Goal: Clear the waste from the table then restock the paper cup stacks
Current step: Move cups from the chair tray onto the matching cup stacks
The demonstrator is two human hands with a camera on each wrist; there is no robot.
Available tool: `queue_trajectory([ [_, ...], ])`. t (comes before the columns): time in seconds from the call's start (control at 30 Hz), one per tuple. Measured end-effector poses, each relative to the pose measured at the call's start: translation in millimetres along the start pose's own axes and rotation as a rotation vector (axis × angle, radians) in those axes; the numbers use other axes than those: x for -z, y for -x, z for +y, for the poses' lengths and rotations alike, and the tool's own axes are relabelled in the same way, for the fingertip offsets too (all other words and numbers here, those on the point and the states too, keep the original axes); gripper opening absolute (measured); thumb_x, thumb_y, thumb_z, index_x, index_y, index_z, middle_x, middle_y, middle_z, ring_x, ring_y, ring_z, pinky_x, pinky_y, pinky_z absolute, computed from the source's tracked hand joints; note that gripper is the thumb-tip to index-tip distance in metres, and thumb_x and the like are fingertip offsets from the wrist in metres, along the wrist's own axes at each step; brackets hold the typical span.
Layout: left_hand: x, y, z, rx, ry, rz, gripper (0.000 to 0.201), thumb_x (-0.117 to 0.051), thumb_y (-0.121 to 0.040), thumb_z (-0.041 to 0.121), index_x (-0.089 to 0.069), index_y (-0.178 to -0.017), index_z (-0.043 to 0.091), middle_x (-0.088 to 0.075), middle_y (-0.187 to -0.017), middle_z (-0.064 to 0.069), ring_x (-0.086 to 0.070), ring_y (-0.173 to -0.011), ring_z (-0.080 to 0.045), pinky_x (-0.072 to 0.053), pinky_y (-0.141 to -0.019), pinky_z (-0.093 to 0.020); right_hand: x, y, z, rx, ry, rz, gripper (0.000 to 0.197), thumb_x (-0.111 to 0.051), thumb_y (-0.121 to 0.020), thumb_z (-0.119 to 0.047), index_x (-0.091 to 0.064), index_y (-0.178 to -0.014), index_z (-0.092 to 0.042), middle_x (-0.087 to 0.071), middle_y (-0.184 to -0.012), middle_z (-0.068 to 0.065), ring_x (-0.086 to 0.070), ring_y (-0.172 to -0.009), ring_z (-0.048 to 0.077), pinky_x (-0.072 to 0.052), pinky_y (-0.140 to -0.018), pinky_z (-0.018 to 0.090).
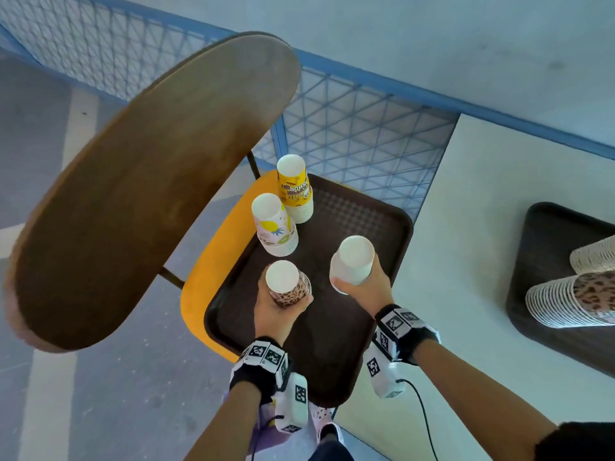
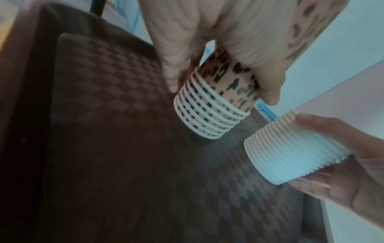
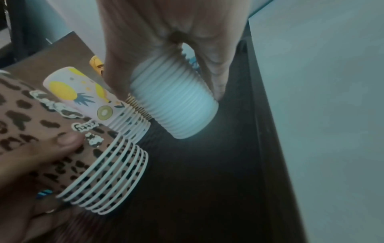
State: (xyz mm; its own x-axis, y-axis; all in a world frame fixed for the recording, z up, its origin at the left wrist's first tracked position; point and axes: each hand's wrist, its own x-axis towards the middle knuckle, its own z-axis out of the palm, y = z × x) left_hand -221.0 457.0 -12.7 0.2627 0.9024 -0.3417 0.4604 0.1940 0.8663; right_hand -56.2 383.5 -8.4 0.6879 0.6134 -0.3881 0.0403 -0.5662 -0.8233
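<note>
A dark brown tray (image 1: 359, 214) lies on a yellow chair seat (image 1: 213, 261). My left hand (image 1: 276, 307) grips an upside-down leopard-print cup stack (image 1: 289, 287) (image 2: 216, 105) (image 3: 87, 157), its rims just above or touching the tray. My right hand (image 1: 362, 287) grips an upside-down plain white cup stack (image 1: 352, 261) (image 2: 290, 152) (image 3: 176, 111), tilted and held just above the tray (image 3: 207, 180). A fruit-print stack (image 1: 274, 227) (image 3: 87, 98) and a yellow stack (image 1: 294, 188) stand on the tray's far left.
A wooden chair back (image 1: 143, 181) rises at left. A white table (image 1: 466, 261) lies to the right with a second dark tray (image 1: 545, 247) bearing lying stacks of leopard (image 1: 572, 301) and pale cups (image 1: 595, 257). Blue mesh fencing (image 1: 359, 128) stands behind.
</note>
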Motion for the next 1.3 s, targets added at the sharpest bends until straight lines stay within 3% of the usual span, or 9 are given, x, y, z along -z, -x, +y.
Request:
queue_trajectory([
  [0.17, -12.8, 3.1, -9.1, 0.039, -0.047, 0.092, 0.083, -0.083, -0.061, 0.017, -0.038, -0.130, 0.019, -0.057, -0.127, -0.008, -0.051, -0.120, -0.025, -0.040, -0.098, -0.030, -0.4, -1.2, 3.3, -0.020, -0.013, -0.022, 0.087, -0.082, -0.063, -0.028, -0.033, -0.135, -0.027, -0.055, -0.127, 0.003, -0.052, -0.118, 0.025, -0.042, -0.104, 0.042],
  [0.33, -15.5, 5.1, -5.9, 0.005, -0.033, 0.114, 0.079, -0.082, -0.061, 0.012, -0.041, -0.128, 0.019, -0.057, -0.126, -0.010, -0.051, -0.120, -0.027, -0.038, -0.094, -0.027, 7.9, 5.3, 2.6, 0.038, -0.029, -0.031, 0.083, -0.083, -0.062, -0.025, -0.037, -0.132, -0.024, -0.056, -0.125, 0.002, -0.053, -0.116, 0.021, -0.044, -0.103, 0.040],
  [0.5, -20.1, 14.5, 24.0, -0.051, 0.013, 0.103, 0.081, -0.081, -0.064, 0.009, -0.039, -0.132, 0.014, -0.054, -0.130, -0.010, -0.050, -0.120, -0.023, -0.035, -0.098, -0.026, 46.3, 31.7, -7.9, 0.096, -0.146, -0.071, 0.082, -0.083, -0.063, -0.017, -0.039, -0.132, -0.023, -0.054, -0.116, -0.006, -0.050, -0.109, 0.012, -0.042, -0.098, 0.028],
  [0.67, -47.6, 39.2, 78.1, -0.198, 0.022, -0.079, 0.074, -0.082, -0.060, 0.004, -0.046, -0.124, 0.008, -0.058, -0.120, -0.009, -0.054, -0.108, -0.017, -0.039, -0.098, -0.029, 130.6, 74.1, -6.1, 0.126, -0.195, -0.052, 0.076, -0.084, -0.061, -0.019, -0.044, -0.126, -0.026, -0.056, -0.106, -0.014, -0.055, -0.100, 0.009, -0.045, -0.088, 0.022],
  [0.93, -151.7, 111.7, 133.0, -0.429, -0.134, -0.399, 0.069, -0.084, -0.059, 0.005, -0.049, -0.119, 0.006, -0.059, -0.105, -0.002, -0.056, -0.099, -0.015, -0.044, -0.088, -0.028, 292.8, 139.6, 54.1, 0.137, -0.170, 0.100, 0.065, -0.084, -0.062, -0.022, -0.050, -0.116, -0.025, -0.062, -0.108, -0.008, -0.059, -0.102, 0.010, -0.050, -0.088, 0.028],
  [1.07, -205.5, 156.6, 151.7, -0.515, -0.137, -0.476, 0.075, -0.086, -0.056, 0.020, -0.048, -0.119, 0.007, -0.058, -0.105, 0.000, -0.056, -0.099, -0.015, -0.044, -0.076, -0.006, 367.7, 164.4, 89.6, 0.116, -0.198, 0.256, 0.078, -0.080, -0.049, -0.043, -0.052, -0.119, -0.025, -0.065, -0.114, -0.004, -0.061, -0.107, 0.013, -0.054, -0.089, 0.038],
  [1.2, -249.2, 193.0, 180.6, -0.611, -0.056, -0.475, 0.088, -0.077, -0.047, 0.046, -0.047, -0.120, 0.006, -0.057, -0.102, 0.006, -0.056, -0.091, -0.003, -0.038, -0.071, 0.006, 442.4, 184.4, 101.9, 0.142, -0.226, 0.406, 0.065, -0.082, -0.054, -0.032, -0.056, -0.113, -0.022, -0.066, -0.108, -0.007, -0.062, -0.100, 0.002, -0.051, -0.082, 0.014],
  [1.23, -258.8, 198.7, 187.6, -0.628, -0.050, -0.462, 0.089, -0.077, -0.049, 0.045, -0.045, -0.122, 0.008, -0.056, -0.105, 0.007, -0.054, -0.092, -0.002, -0.037, -0.072, 0.006, 459.9, 188.5, 101.7, 0.153, -0.222, 0.442, 0.065, -0.082, -0.056, -0.032, -0.057, -0.114, -0.021, -0.066, -0.108, -0.007, -0.062, -0.101, 0.004, -0.051, -0.082, 0.015],
  [1.3, -276.9, 206.5, 200.8, -0.659, -0.069, -0.423, 0.085, -0.081, -0.057, 0.033, -0.041, -0.127, 0.008, -0.053, -0.110, 0.008, -0.052, -0.097, -0.004, -0.034, -0.072, 0.009, 493.4, 192.2, 102.6, 0.162, -0.228, 0.507, 0.066, -0.081, -0.056, -0.035, -0.058, -0.116, -0.020, -0.066, -0.114, -0.001, -0.062, -0.106, 0.014, -0.052, -0.088, 0.030],
])
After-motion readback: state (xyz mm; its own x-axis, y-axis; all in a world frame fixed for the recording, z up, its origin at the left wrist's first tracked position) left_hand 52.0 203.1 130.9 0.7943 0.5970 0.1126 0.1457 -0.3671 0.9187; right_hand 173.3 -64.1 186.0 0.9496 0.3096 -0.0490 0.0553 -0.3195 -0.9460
